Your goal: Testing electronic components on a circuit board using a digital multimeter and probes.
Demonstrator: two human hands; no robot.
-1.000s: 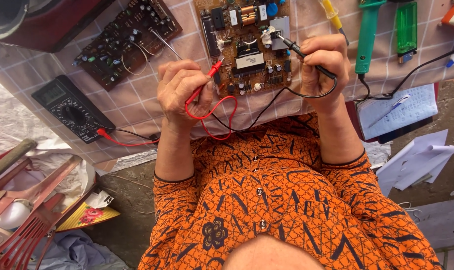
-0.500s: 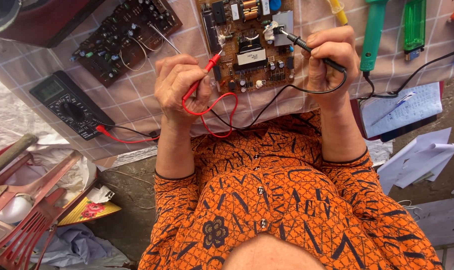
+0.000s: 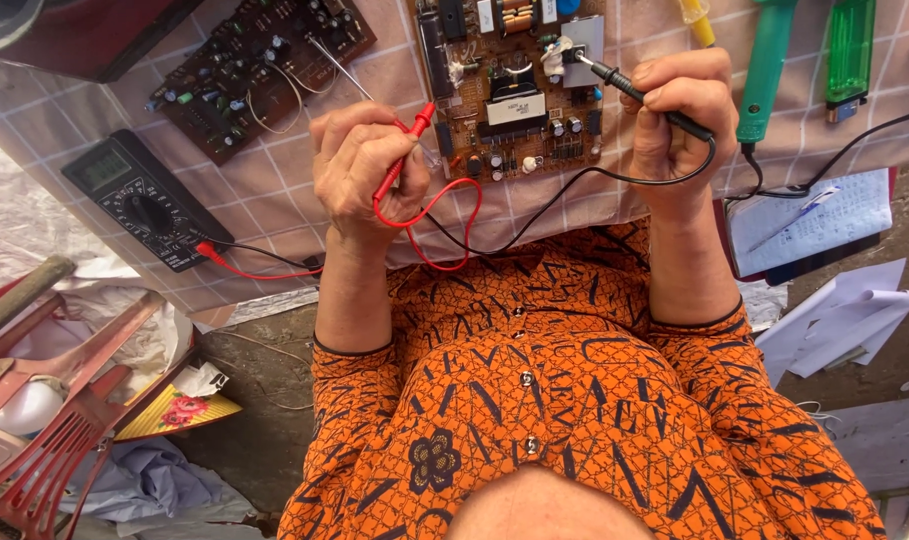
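The red probe (image 3: 406, 152) is pinched in the left hand (image 3: 359, 170), the black probe (image 3: 642, 97) in the right hand (image 3: 679, 120). Both tips are held on the brown board (image 3: 514, 85). A meter (image 3: 139, 200) is parked off left.

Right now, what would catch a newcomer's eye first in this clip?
The brown circuit board at the top centre, with a probe at either side. The left hand holds the red probe at the board's left edge; the right hand holds the black probe near its upper right. A black meter lies on the checked cloth to the left.
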